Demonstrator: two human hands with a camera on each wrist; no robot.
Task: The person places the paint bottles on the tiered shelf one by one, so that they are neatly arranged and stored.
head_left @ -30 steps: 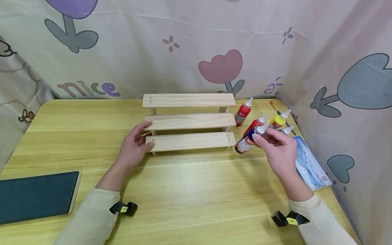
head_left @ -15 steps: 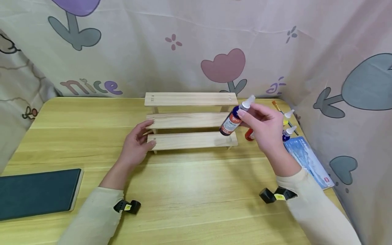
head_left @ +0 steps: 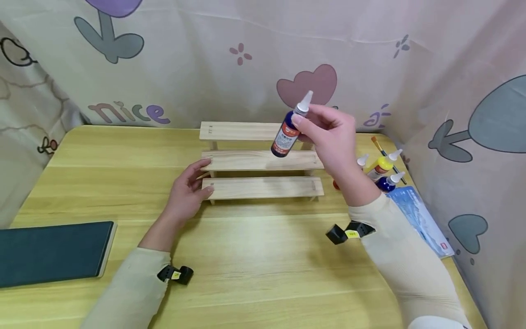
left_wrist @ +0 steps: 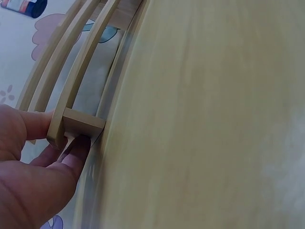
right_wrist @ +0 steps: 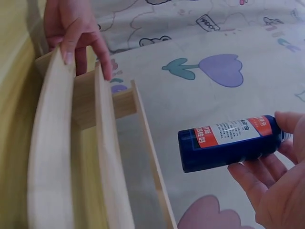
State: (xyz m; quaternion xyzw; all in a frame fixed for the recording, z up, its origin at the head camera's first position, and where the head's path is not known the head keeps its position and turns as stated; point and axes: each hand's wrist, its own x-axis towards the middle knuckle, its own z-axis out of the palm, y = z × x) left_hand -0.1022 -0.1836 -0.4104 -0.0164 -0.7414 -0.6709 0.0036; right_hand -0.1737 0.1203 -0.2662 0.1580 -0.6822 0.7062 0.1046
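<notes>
Your right hand (head_left: 328, 137) has carried the blue bottle (head_left: 283, 137) a good way. 1 second ago it was low by the right end of the wooden rack (head_left: 263, 188), next to the other bottles. Now it is up in the air, farther left and higher in the head view, in front of the top shelf (head_left: 242, 131) and the middle shelf (head_left: 246, 161). It leans, with its white tip up and its bottom down to the left. The right wrist view shows a gap between it and the wood, so it looks like you are carrying it and have not set it down.

Your right fingers pinch it near the neck, with no room left between them and the bottle. Your left hand (head_left: 185, 194) has stayed at the rack's left end, its fingers bent around the shelf ends. That should help keep the rack steady.

The yellow bottle (head_left: 380, 167) and a 2nd blue bottle (head_left: 386, 183) stand on the desk (head_left: 246, 256) to the right. Your arm hides most of a red bottle (head_left: 336, 184) there.
</notes>
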